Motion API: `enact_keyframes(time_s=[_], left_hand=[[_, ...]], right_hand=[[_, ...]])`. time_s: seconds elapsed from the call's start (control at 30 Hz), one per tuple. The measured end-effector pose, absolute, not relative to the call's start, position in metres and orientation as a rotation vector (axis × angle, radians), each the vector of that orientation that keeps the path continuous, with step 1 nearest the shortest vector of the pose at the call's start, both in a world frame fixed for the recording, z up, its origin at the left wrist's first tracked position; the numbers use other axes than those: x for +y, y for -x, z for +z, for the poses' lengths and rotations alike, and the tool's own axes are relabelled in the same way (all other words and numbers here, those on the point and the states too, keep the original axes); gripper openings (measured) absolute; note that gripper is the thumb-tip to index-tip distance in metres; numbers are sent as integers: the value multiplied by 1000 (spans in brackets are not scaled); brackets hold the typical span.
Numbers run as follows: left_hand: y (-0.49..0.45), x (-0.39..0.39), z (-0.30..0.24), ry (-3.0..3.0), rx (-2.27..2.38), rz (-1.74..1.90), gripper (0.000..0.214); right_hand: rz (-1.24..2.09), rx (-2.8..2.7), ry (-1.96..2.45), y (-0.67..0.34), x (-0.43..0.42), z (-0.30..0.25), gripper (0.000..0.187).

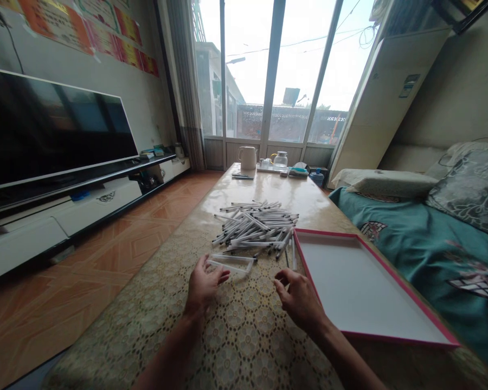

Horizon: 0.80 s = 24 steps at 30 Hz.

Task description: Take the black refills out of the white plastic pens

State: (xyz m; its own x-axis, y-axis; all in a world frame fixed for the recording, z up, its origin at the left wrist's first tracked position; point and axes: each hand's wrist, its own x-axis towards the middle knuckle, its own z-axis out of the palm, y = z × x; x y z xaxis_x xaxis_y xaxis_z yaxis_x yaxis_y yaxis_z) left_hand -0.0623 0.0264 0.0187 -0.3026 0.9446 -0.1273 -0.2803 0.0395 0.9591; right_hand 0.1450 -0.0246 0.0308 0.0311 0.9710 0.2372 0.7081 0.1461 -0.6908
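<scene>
My left hand is over the patterned tablecloth, thumb and fingers apart. Its fingertips are beside a few clear plastic tubes, which look like pen barrels; whether they touch is hard to tell. My right hand is curled near the tray's left edge, thumb and forefinger close together; anything between them is too small to make out. Just beyond it lie a thin dark stick and a clear tube. A loose heap of white pens with dark ends spreads out in front of both hands.
A shallow white tray with a pink rim lies to the right. Farther along the table stand a beige jug, a glass teapot and a tissue pack. A sofa borders the right side.
</scene>
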Motion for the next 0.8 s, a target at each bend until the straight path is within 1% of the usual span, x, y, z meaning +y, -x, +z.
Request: enact_keyframes(time_s=[0.07,0.1,0.17,0.27,0.33,0.47,0.6,0.8], left_hand=[[63,25,22,-772,1286,1499,56],[64,24,24,-802,1307,1488,58],[66,23,27,-1073,1391,1406,50],[70,28,31,-1685,1465,1162,29],[72,36,34,-1911,1453,1059,23],[71,58,34,-2180,1445,909,24],[67,75,30,-2378,1430,734,20],[64,82,30,-2534,1465,633,17]], right_hand=[[474,-1759,1639,-143,-21,25,16],[469,-1772,1648,-141,-20,23,15],[451,-1792,1658,-139,-17,17,13],[442,-1798,1653,-136,-13,10,10],[447,-1783,1652,-134,-11,5,11],[454,-1733,1655,-134,-12,0,15],[467,-1676,1653,-134,-16,0,17],[462,-1632,1604,-133,-18,-4,18]])
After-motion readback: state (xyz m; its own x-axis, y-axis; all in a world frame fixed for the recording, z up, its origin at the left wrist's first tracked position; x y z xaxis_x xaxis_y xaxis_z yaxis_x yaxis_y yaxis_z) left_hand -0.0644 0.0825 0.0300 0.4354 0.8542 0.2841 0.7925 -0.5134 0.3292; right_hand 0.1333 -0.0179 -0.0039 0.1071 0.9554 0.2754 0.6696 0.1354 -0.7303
